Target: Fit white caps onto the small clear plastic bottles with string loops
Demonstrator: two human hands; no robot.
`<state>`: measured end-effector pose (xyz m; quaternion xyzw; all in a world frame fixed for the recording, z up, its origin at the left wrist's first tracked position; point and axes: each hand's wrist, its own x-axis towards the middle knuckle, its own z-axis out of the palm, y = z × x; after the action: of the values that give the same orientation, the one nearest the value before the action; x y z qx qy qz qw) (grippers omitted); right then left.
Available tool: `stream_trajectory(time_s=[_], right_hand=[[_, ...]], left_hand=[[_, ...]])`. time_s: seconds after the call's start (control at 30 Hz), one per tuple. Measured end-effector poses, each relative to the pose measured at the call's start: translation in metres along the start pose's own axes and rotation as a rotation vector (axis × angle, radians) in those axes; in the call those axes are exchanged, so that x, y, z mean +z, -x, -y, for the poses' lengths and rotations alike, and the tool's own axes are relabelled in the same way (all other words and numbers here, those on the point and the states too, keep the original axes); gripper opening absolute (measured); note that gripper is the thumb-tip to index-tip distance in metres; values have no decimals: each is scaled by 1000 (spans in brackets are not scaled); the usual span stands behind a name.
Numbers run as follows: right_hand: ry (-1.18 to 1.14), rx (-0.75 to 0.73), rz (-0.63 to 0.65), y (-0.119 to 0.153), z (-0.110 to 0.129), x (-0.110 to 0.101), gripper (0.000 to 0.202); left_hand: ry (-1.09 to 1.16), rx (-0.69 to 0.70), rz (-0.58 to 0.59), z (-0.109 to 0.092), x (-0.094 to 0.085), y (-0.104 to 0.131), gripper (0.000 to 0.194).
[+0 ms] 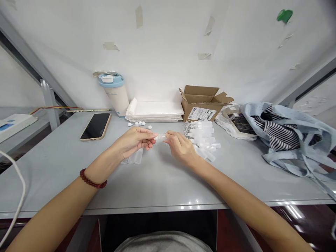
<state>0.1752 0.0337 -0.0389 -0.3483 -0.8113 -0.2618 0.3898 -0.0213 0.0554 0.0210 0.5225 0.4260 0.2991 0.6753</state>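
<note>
Presently, two hands meet over the table (162,185), sharing one small translucent bottle (162,136). The left hand (135,141) pinches its white end between thumb and fingers; the right hand (182,148) pinches the other end, its fingers closed and curled. Both grips are closed, with no open gap. Five white caps (137,124) are visible just beyond the left hand. At least three spare bottles (138,156) lie partly hidden beneath that hand. Right of the right hand sits one heap (203,134) of similar bottles, overlapping, so an exact count cannot be told. Also noted: one phone (96,126), one cup (117,96) with a blue lid, one stack (157,111) of white packets, one open carton (201,105) and one blue cloth bag (286,140). One red beaded bracelet (93,179) circles the left wrist.
</note>
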Motion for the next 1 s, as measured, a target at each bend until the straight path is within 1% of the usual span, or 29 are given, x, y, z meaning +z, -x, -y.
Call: stream_trajectory(time_s=[0.07,0.17,0.27,0.33,0.4,0.5,0.6,0.67,0.7,0.8,0.93,1.0], right_hand=[[-17,-17,-32,-1,-1,-1,12],[-48,-26,-27,-2,-4,-2,13],[-80,-15,-12,-2,-4,-3,12],[-128,14,-25,-1,-4,-3,9],[-216,88,-17,-1,-2,-4,9],[-384,293,71,-1,2,-6,12],[-524,516,173,-3,5,-10,15],[-582,599,205,-5,7,-11,16],[-595,617,206,-6,7,-11,16],[-553,586,149,-5,8,-10,14],[-458,400,-4,-2,8,-3,9],[-419,307,-77,-1,8,-2,8]], left_hand=[[-5,-1,-8,0,1,0,21],[-66,39,-22,2,3,1,23],[-130,133,-24,3,4,2,24],[-190,206,-27,2,5,2,23],[-269,271,-53,2,6,3,22],[-364,344,-122,3,9,4,22],[-375,382,-169,6,12,4,23],[-358,387,-176,7,12,3,26],[-349,384,-176,8,12,3,27],[-327,357,-161,8,10,1,30],[-360,279,-116,6,9,1,30],[-341,259,-96,5,10,2,28]])
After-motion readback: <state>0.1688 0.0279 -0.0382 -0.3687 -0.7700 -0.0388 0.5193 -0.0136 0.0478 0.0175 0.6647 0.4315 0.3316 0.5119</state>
